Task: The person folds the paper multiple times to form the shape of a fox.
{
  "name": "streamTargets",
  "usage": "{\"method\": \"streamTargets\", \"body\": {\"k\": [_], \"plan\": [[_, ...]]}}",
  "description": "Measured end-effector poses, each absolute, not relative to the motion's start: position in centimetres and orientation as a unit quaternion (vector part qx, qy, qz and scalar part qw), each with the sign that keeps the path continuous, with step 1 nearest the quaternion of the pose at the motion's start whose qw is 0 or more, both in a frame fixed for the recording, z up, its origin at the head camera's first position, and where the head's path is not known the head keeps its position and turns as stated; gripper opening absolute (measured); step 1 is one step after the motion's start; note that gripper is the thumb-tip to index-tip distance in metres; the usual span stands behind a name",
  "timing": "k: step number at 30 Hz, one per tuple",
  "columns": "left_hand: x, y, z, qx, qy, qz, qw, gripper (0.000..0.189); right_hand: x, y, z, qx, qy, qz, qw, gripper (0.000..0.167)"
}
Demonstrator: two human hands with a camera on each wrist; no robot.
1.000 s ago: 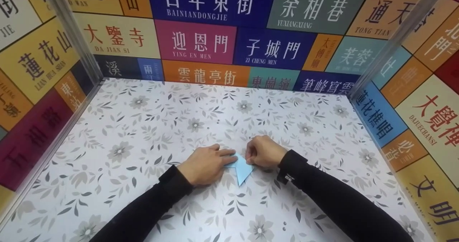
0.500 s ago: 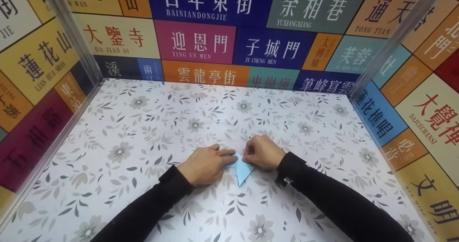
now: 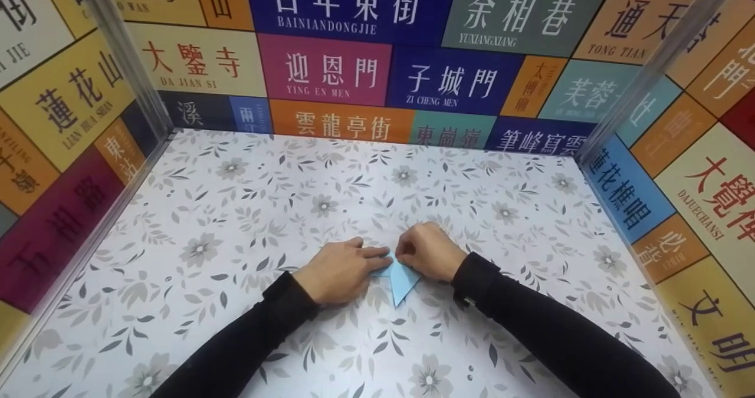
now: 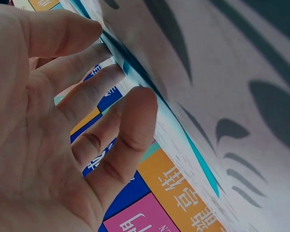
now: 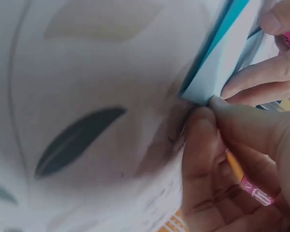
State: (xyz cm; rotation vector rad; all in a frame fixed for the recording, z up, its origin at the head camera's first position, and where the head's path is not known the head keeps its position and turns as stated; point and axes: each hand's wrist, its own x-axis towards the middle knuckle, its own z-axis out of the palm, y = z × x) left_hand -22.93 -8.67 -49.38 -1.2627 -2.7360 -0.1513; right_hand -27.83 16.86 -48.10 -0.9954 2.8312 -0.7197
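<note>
A light-blue folded paper (image 3: 404, 283) lies on the flower-patterned table between the two hands, one pointed end toward the person. My left hand (image 3: 342, 271) rests on its left part with extended fingers, several fingertips touching the paper. From the right, my right hand (image 3: 433, 250) has curled fingers, and its thumb and forefinger pinch the paper's upper right edge. The right wrist view shows thumb and forefinger together at a corner of the paper (image 5: 217, 63). Seen from the left wrist, the paper (image 4: 200, 162) is a thin blue edge along the tabletop, partly hidden by the fingers.
White cloth with grey flowers and leaves covers the table (image 3: 248, 203). Panels of coloured signs with Chinese characters (image 3: 330, 71) enclose the back and both sides. Clear corner posts (image 3: 133, 62) stand at the back. Both forearms wear black sleeves (image 3: 253, 327).
My right hand's thumb and forefinger have slid slightly up and left along the paper's edge. The left hand and the paper stay in place.
</note>
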Motion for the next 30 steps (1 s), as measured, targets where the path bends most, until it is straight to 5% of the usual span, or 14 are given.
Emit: {"method": "streamTargets", "body": {"k": [12, 23, 30], "plan": [[-22.8, -8.8, -49.2, -0.411, -0.908, -0.067, 0.041, 0.051, -26.6, 17.4, -48.2, -0.413, 0.888, -0.201, -0.001, 0.021], [-24.0, -9.1, -48.8, -0.374, -0.918, -0.134, -0.003, 0.037, -26.9, 17.5, -48.2, -0.408, 0.888, -0.209, 0.032, 0.006], [-24.7, -10.3, -48.3, -0.324, -0.932, -0.163, 0.015, 0.030, -26.7, 17.5, -48.4, -0.406, 0.890, -0.207, 0.026, 0.008]]}}
